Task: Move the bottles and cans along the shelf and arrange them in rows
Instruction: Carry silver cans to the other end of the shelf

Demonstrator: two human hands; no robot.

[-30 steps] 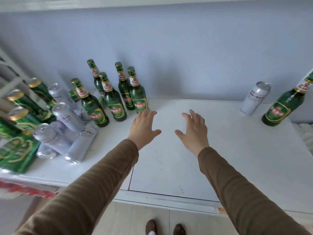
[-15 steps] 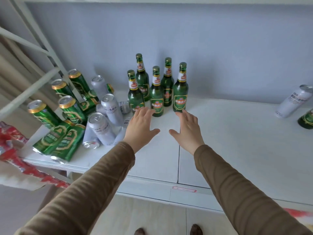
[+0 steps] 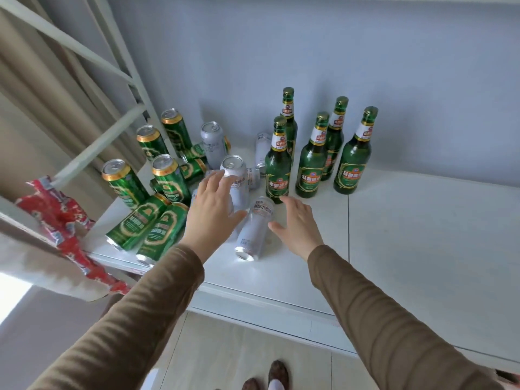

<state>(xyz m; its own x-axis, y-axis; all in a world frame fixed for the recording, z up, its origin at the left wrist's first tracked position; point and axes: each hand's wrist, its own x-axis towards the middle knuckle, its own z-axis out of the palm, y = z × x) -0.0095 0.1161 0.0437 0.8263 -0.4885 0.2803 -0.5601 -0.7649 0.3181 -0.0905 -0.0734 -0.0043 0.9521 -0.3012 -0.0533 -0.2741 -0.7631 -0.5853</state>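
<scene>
Several green glass bottles [image 3: 311, 161] stand upright in a cluster at the back of the white shelf [image 3: 422, 249]. To their left is a jumble of green cans [image 3: 166, 175] and silver cans [image 3: 235, 175], some upright, some on their sides. One silver can [image 3: 253, 229] lies on its side between my hands. My left hand [image 3: 211, 215] hovers open over the silver cans, fingers spread. My right hand [image 3: 298, 226] is open just right of the lying can and in front of the nearest bottle [image 3: 278, 164]. Neither hand holds anything.
A white shelf frame with diagonal braces [image 3: 92, 147] borders the cans on the left. Red torn packaging [image 3: 59, 220] hangs at the shelf's left end. A grey wall [image 3: 365, 52] backs the shelf. Two green cans [image 3: 149, 229] lie near the front edge. Bare shelf stretches to the right.
The view has swung left, and the can on the far right has left the frame. Both hands have reached forward and left, from the bare shelf to the silver cans.
</scene>
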